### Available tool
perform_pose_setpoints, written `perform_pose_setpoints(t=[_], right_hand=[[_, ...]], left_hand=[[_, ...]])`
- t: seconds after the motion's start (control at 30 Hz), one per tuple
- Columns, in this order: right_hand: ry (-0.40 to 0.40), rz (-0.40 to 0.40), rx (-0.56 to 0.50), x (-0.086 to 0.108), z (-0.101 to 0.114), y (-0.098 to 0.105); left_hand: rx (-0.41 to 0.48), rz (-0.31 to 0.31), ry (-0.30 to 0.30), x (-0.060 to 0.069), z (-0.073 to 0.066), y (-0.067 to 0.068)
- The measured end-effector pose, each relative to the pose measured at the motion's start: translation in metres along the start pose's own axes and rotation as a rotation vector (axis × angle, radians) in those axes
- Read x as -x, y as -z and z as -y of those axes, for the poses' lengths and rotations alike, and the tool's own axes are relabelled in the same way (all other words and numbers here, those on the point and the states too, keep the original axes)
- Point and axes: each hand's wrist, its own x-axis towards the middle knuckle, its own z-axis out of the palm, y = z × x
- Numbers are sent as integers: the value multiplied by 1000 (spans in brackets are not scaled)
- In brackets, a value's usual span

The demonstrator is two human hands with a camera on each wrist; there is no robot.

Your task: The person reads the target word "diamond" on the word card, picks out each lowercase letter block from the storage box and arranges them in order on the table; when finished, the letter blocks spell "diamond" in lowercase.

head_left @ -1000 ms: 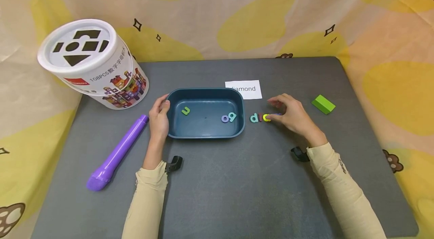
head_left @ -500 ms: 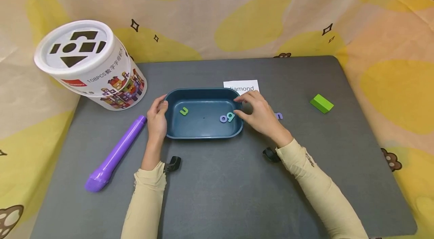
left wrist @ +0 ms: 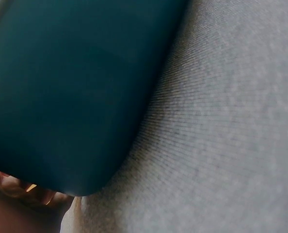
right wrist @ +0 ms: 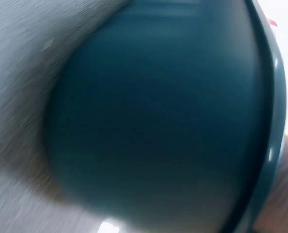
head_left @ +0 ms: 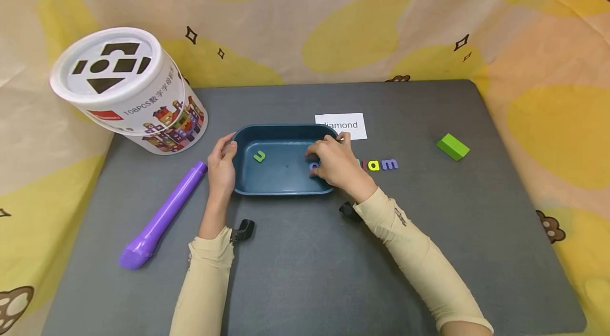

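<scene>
My left hand grips the left end of a dark blue plastic tray, thumb at the rim. In the left wrist view its fingers show at the end of the tray. Over the tray's right end is my right hand, fingers bent down inside with thumb and forefinger apart. Between them shows a purple letter "o"; the teal letter beside it is hidden. A green letter "u" lies at the tray's left. Right of the tray, a yellow "a" and a purple "m" lie in a row, partly covered by my hand.
A white card printed "diamond" lies partly behind the tray. A purple toy microphone and a white bucket of blocks stand to the left. A green block lies at the right on the grey table.
My right hand has moved left from the letter row, over the rim and into the tray's right end. The row's "a" and "m" are uncovered again. My left hand keeps its hold.
</scene>
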Motion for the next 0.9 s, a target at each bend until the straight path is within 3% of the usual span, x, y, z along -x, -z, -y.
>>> perform_pose_setpoints(t=[0.23,0.47,0.57,0.67,0.8,0.9], right_hand=[[-24,1,70,-4,11,-7],[24,-34,82,-3,10,-10],[53,-54,-4,-3,6,-7],[78,-103,-198,-2,0,-3],[119,-240,-418,2,-12,4],[128,-361,-469,6,-24,10]], left_hand=[[3,7,-3,-1,2,-1],[-4,-3,3,-3,4,-1],[-18,3,6,-3,4,0],[-21,3,4,-3,4,0],[-18,-3,-4,-2,4,0],[-12,-5,-14,-2,3,0]])
